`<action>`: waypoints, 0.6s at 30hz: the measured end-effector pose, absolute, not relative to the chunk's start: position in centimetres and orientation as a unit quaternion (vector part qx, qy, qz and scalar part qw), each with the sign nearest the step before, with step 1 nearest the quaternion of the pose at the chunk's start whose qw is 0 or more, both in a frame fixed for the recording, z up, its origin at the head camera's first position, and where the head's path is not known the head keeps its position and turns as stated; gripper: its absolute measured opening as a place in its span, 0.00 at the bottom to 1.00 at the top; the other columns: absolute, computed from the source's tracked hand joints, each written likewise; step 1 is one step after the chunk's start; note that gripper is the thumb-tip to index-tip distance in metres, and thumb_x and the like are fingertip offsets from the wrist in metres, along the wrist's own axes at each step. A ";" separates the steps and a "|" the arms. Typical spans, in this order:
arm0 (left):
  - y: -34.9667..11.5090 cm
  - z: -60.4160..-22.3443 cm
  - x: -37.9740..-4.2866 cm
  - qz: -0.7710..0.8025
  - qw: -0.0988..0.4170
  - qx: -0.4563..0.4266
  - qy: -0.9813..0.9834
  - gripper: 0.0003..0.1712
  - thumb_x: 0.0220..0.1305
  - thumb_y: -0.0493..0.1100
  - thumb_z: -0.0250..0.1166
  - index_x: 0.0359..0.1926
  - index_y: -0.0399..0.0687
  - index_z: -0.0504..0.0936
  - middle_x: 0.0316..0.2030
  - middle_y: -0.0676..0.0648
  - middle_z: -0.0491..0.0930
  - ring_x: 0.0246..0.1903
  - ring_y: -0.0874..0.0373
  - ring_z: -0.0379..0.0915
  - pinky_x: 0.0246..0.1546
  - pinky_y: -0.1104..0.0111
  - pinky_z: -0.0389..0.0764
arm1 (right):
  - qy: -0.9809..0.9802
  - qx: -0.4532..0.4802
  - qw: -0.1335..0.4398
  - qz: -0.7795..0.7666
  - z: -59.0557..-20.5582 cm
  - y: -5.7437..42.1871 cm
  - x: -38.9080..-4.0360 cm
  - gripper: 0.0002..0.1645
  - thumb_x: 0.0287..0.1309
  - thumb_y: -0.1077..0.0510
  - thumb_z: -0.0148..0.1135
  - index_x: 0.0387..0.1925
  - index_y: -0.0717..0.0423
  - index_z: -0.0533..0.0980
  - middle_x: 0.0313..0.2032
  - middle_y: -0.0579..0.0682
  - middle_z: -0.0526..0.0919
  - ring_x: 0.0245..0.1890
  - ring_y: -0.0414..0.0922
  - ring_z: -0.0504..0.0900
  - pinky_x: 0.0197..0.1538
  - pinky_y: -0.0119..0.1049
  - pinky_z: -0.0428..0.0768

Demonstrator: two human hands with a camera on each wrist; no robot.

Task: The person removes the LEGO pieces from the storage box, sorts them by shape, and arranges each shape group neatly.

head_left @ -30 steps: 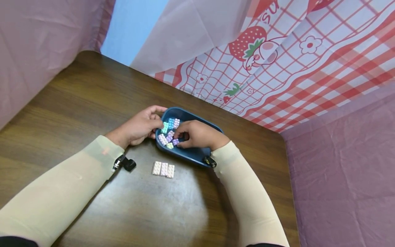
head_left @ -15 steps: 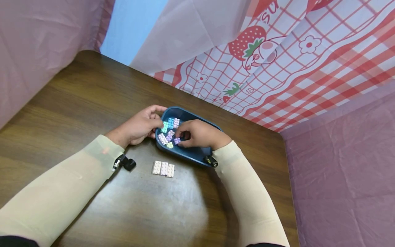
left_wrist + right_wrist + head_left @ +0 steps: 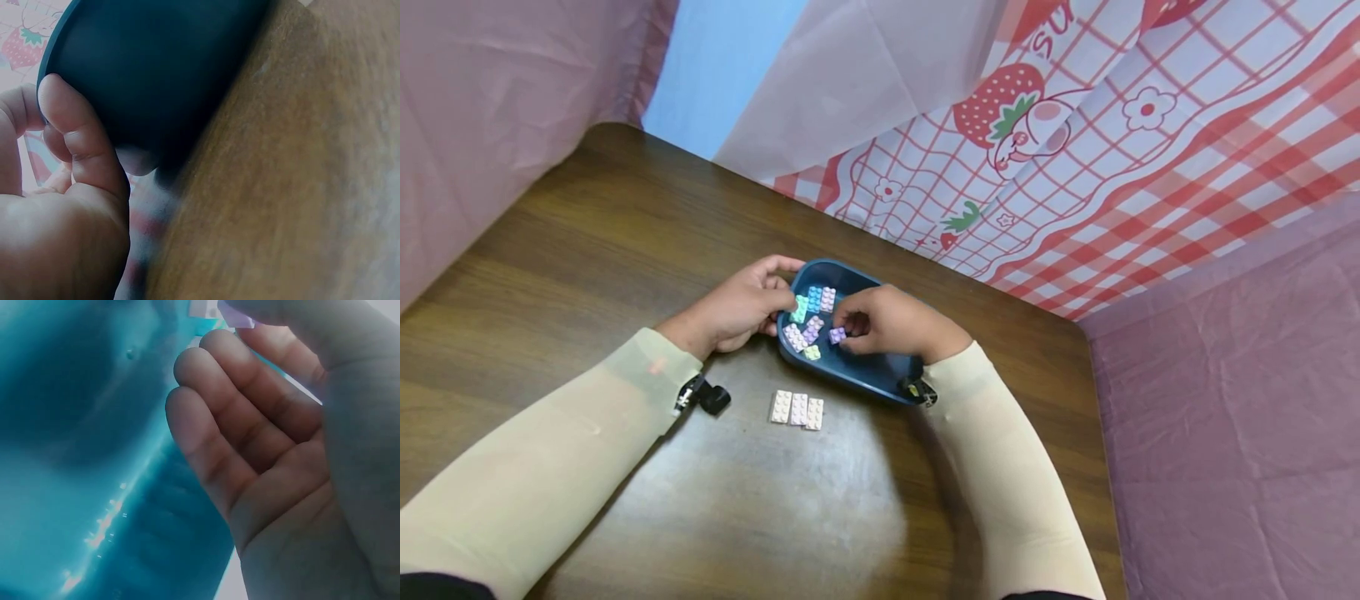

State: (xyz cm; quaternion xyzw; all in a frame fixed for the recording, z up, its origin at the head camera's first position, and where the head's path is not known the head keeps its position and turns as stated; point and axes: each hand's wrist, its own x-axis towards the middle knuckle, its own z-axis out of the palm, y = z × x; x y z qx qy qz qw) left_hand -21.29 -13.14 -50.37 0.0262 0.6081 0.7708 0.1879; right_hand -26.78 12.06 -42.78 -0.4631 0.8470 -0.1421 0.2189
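Observation:
A dark blue tray stands on the table with several small toy bricks at its left end. My left hand grips the tray's left end by the rim; in the left wrist view its thumb lies against the tray's wall. Inside the tray, my right hand pinches a small purple brick between thumb and forefinger. The right wrist view shows that brick partly hidden by the thumb. Beside it lie a mint green brick, a blue brick and a yellow-green brick.
Three pale bricks lie side by side on the wooden table, in front of the tray. A strawberry-print curtain hangs behind the table, and a pink curtain closes the right side.
My right hand has shifted slightly right within the tray, and the purple brick has moved with it away from the other bricks. The left hand has kept its place.

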 end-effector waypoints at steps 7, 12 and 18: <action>-13.1 -50.5 -21.4 0.770 0.191 0.026 0.609 0.39 0.66 0.30 0.61 0.75 0.52 0.63 0.40 0.43 0.74 0.28 0.57 0.74 0.19 0.72 0.78 | 0.844 -0.469 0.206 -0.161 -41.5 12.3 -26.3 0.09 0.61 0.53 0.74 0.42 0.44 0.84 0.35 0.44 0.86 0.34 0.39 0.84 0.40 0.33 0.87; -13.0 -50.4 -21.4 0.773 0.194 0.026 0.604 0.39 0.66 0.30 0.61 0.76 0.51 0.63 0.40 0.43 0.74 0.29 0.56 0.75 0.20 0.71 0.80 | 0.843 -0.473 0.187 -0.172 -40.9 12.3 -25.8 0.08 0.61 0.52 0.75 0.41 0.44 0.84 0.34 0.41 0.85 0.34 0.39 0.84 0.40 0.34 0.88; -13.1 -50.4 -21.3 0.774 0.189 0.027 0.603 0.39 0.66 0.30 0.61 0.76 0.52 0.63 0.39 0.44 0.74 0.30 0.55 0.76 0.20 0.70 0.80 | 0.847 -0.471 0.172 -0.177 -40.3 12.5 -24.8 0.08 0.61 0.52 0.75 0.40 0.42 0.84 0.33 0.39 0.85 0.34 0.38 0.84 0.40 0.33 0.87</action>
